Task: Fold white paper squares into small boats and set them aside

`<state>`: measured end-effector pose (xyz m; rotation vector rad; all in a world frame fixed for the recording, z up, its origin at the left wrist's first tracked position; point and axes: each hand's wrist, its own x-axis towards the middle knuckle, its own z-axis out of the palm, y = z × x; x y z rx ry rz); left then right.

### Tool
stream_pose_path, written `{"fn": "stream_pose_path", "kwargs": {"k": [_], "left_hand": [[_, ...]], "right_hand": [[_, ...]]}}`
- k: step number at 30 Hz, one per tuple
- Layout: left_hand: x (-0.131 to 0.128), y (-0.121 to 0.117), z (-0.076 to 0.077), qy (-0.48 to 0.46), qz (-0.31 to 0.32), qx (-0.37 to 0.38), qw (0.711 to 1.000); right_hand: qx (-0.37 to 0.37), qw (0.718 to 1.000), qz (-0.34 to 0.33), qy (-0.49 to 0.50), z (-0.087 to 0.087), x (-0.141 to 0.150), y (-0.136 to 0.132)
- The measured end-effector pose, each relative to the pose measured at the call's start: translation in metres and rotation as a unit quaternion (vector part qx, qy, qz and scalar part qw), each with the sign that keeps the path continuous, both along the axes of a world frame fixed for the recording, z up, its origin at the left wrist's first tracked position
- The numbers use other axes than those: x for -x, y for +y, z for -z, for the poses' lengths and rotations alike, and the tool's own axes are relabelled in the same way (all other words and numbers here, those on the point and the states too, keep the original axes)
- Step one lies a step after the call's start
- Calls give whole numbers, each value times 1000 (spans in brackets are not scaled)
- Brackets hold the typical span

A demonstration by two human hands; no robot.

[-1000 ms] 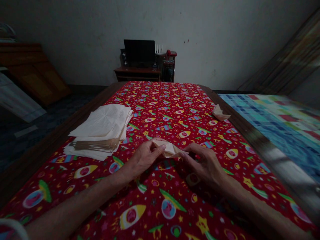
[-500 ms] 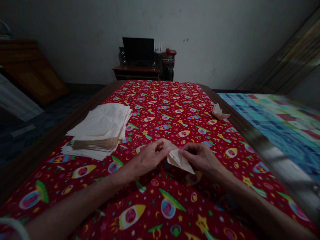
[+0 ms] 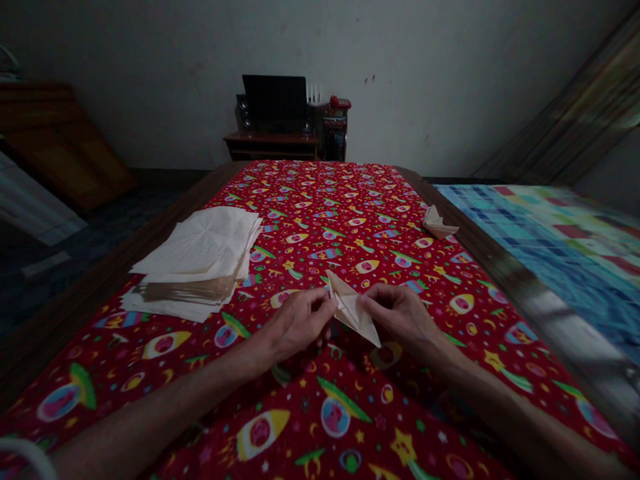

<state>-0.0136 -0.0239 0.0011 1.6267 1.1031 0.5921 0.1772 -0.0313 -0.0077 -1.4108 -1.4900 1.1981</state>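
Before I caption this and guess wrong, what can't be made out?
Head view:
Gripped parts of folded paper: covered by left hand and right hand.
Sheet count of paper stack: overlapping, too thin.
White band: cut by left and bottom edges.
Any buttons on red telephone: too small.

The folded piece [image 3: 357, 319] in the middle is thin matt paper, smooth-faced with sharp creases. The stack [image 3: 187, 292] is matt paper too, its top sheet [image 3: 200, 237] wrinkled by creases fanning from the centre; the small folded shape [image 3: 439, 227] on the right is likewise dull paper. The tablecloth [image 3: 310, 387] looks like soft printed cloth, the table edge [image 3: 197, 190] like dark wood, the cabinet [image 3: 65, 147] like brown wood, the screen [image 3: 275, 103] smooth black
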Motion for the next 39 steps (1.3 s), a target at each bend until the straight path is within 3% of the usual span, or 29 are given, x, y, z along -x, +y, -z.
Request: {"fn": "stream_pose_path", "kwargs": {"k": [7, 12, 16, 20, 27, 39], "left_hand": [[0, 3, 2, 13, 5, -27, 1000], [2, 4, 6, 67, -37, -113, 991], [2, 3, 0, 56, -50, -77, 994], [3, 2, -6, 67, -57, -90, 992], [4, 3, -3, 24, -68, -95, 993], [3, -2, 1, -146, -89, 68, 983]], "right_hand": [[-2, 1000, -15, -15, 3, 1, 1], [-91, 984, -22, -148, 3, -2, -3], [-134, 971, -19, -198, 2, -5, -4], [-122, 970, -19, -209, -1, -4, -4], [-130, 971, -19, -202, 0, -3, -4], [-124, 969, -13, -211, -5, 0, -7]]}}
